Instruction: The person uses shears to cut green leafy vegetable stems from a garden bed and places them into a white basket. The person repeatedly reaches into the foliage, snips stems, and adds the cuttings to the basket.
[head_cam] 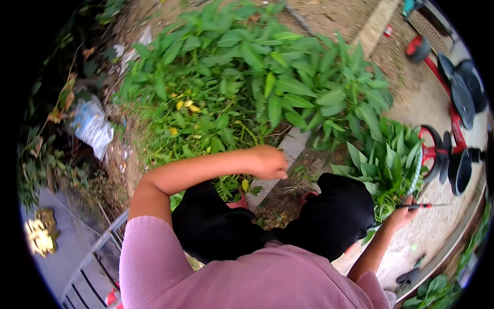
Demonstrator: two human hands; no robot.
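Note:
My left hand (269, 162) is curled over a concrete kerb (294, 143), close to the edge of a dense bed of leafy green plants (247, 73). Whether anything is inside its fingers is hidden. On the right, my right hand (403, 214) grips a slim knife (420, 206) with a black and red handle, its thin blade directed right. Just above that hand stands a basket with a pale rim (417, 166), heaped with cut leafy greens (389, 158). Some yellow leaves (189, 105) show among the low plants. My knees, in black trousers, flank the kerb.
A red-framed wheeled toy or cycle (455, 116) lies beyond the basket on concrete paving. Crumpled blue and white plastic (92, 125) rests on the soil at left. Metal railing (96, 255) runs along the lower left. A board (376, 27) lies at the top right.

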